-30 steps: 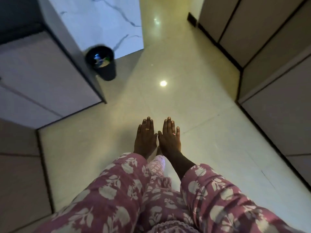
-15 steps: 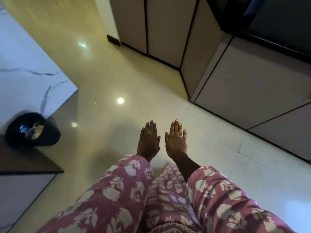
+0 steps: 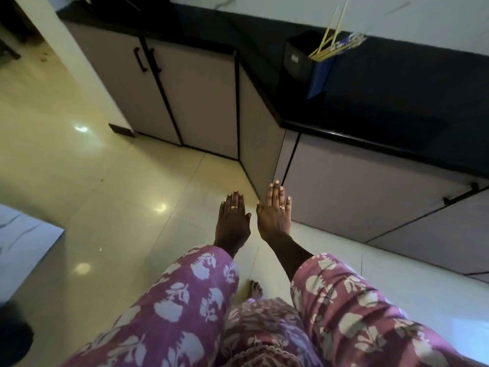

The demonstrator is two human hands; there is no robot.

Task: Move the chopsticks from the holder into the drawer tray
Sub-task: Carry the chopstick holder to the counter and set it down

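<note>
A dark box-shaped holder (image 3: pixel 304 64) stands on the black countertop (image 3: pixel 383 102) at the upper right. Several pale yellow chopsticks (image 3: pixel 332 35) stick out of its top, leaning right. My left hand (image 3: pixel 232 221) and my right hand (image 3: pixel 274 210) are held out flat side by side, palms down, over the floor, well below and left of the holder. Both hands hold nothing, fingers extended. The drawer front (image 3: pixel 357 197) with a black handle (image 3: pixel 461 196) under the countertop is closed. No drawer tray is visible.
Beige cabinet doors (image 3: pixel 172 86) with black handles line the corner at the upper middle. Glossy cream floor tiles (image 3: pixel 119 194) spread to the left. A marble-look panel (image 3: pixel 23 247) and a dark bin (image 3: pixel 13 335) sit at the lower left edge. My bare foot (image 3: pixel 255 288) shows below.
The view has swung right: the bin slid off to the lower left, and the countertop with the chopstick holder came into view. My hands stay flat and empty.
</note>
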